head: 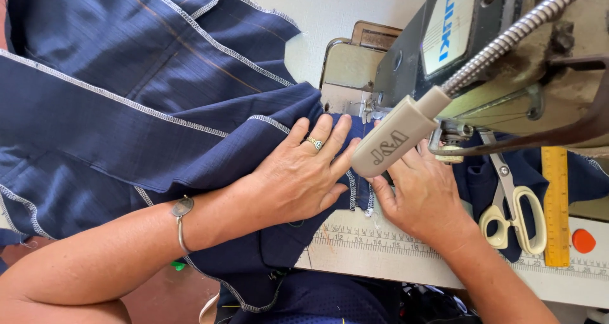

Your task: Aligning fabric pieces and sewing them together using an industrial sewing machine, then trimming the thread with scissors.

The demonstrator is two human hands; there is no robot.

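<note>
Dark navy fabric [127, 108] with white overlocked edges spreads over the left of the white sewing table [380, 248]. My left hand [304, 168], wearing a ring and a wrist bracelet, lies flat on the fabric with fingers pointing toward the needle area [368, 111]. My right hand [422, 194] rests on the fabric just right of it, its fingertips hidden behind a beige lamp head [396, 140] on a flexible metal hose. Both hands press the cloth flat against the table near the presser foot.
A dark sewing machine head [482, 38] fills the upper right. Cream-handled scissors [514, 216] lie right of my right hand. A yellow ruler [555, 203] stands beside them, and a printed measuring scale [374, 238] runs along the table's front edge.
</note>
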